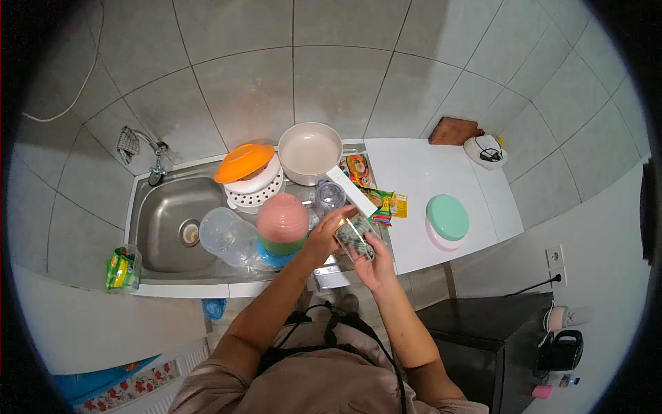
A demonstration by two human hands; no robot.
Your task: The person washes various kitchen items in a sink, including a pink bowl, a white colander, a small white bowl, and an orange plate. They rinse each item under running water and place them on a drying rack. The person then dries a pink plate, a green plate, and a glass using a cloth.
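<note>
Both hands hold a clear glass (pixel 356 239) with a gold-coloured rim, and a patterned cloth shows in or behind it. My left hand (pixel 328 232) grips it near the rim, beside the white handle of a pan (pixel 310 150). My right hand (pixel 373 254) supports its lower right side. Left of the hands, a pink bowl (pixel 282 217) sits upside down over a green one and a blue one. A clear plastic jug or cup (pixel 330 194) stands just above my left hand.
A steel sink (pixel 176 217) lies to the left, with a large clear plastic container (pixel 222 233) at its right side. Behind are an orange bowl (pixel 245 161) and a white colander (pixel 254 197). Food packets (pixel 380 204), a green-lidded container (pixel 448 217) and a wooden cutting board (pixel 454 131) are on the right.
</note>
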